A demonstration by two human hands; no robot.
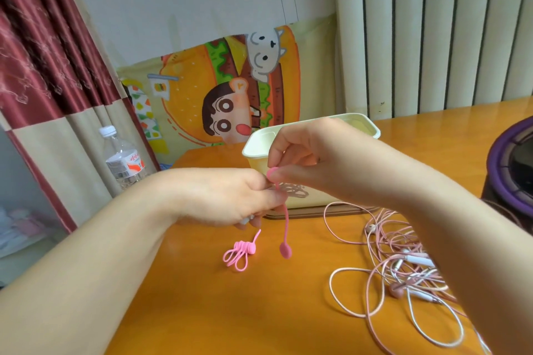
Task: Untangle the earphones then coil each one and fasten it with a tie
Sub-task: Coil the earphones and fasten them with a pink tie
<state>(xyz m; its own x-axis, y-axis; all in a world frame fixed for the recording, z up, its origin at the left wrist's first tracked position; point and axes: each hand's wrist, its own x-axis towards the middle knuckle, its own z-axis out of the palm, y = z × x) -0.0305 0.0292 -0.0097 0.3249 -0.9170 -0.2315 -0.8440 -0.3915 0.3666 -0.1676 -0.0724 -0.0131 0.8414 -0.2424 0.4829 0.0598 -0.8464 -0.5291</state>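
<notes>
Above the orange table my right hand pinches the top knob of a pink silicone tie; the tie's other round end hangs down freely. My left hand is curled around something white and small, mostly hidden in the fingers, right beside the tie. A bundle of pink ties lies on the table below my left hand. A tangle of pink and white earphones is spread on the table at the right, partly under my right forearm.
A cream storage box stands behind my hands. A water bottle stands off the table at the left by a curtain. A purple-rimmed dark object sits at the table's right edge. A cartoon poster leans against the wall.
</notes>
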